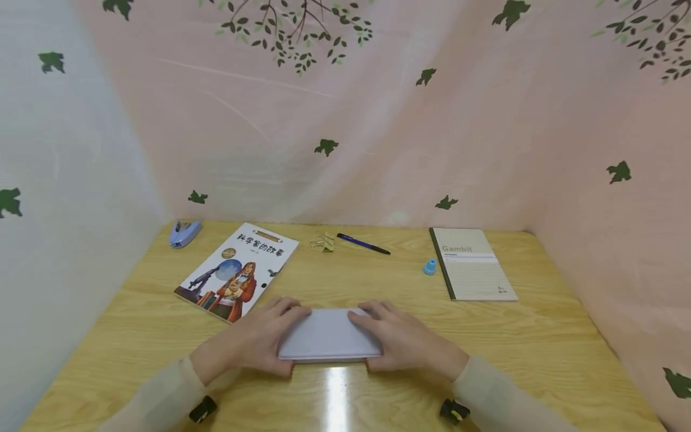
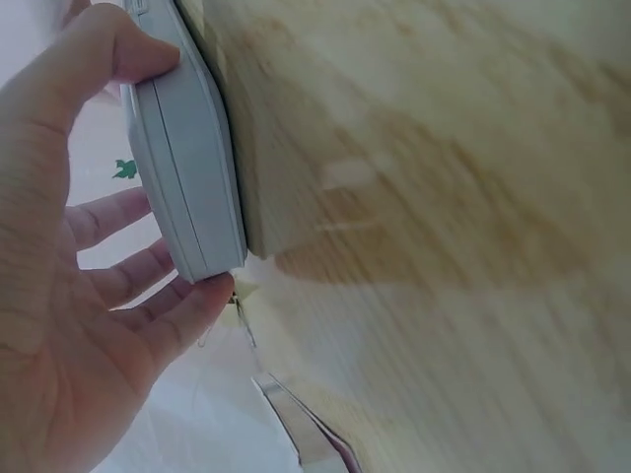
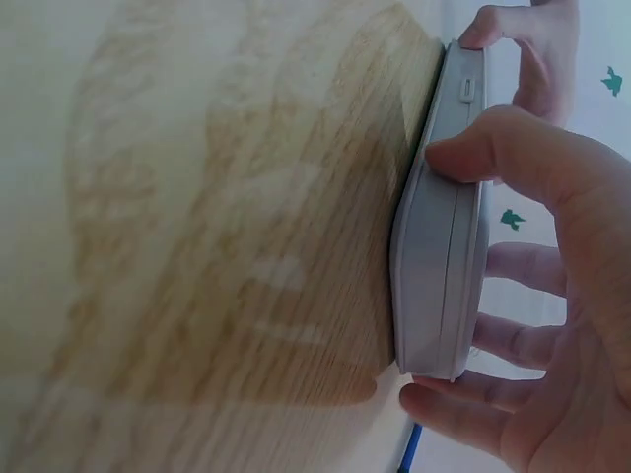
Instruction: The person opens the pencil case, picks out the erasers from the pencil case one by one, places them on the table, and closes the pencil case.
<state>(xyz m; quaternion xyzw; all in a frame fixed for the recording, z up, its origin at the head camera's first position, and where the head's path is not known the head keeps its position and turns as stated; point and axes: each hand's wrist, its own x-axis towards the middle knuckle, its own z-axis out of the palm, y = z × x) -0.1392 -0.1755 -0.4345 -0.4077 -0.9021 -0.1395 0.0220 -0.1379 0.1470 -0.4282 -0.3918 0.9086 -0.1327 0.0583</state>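
A pale, flat hard case with rounded corners lies near the front middle of the table. My left hand grips its left end, and my right hand grips its right end. Each thumb presses the near side while the fingers reach round to the far edge. A seam runs along the side of the case in the left wrist view. The right wrist view shows a small latch on the near side, between the two thumbs. The case's underside is hidden.
Behind my left hand lies an illustrated book, with a light blue stapler farther left. A gold binder clip and a blue pen lie at the back. Rightward are a small blue cone-shaped piece and a notebook.
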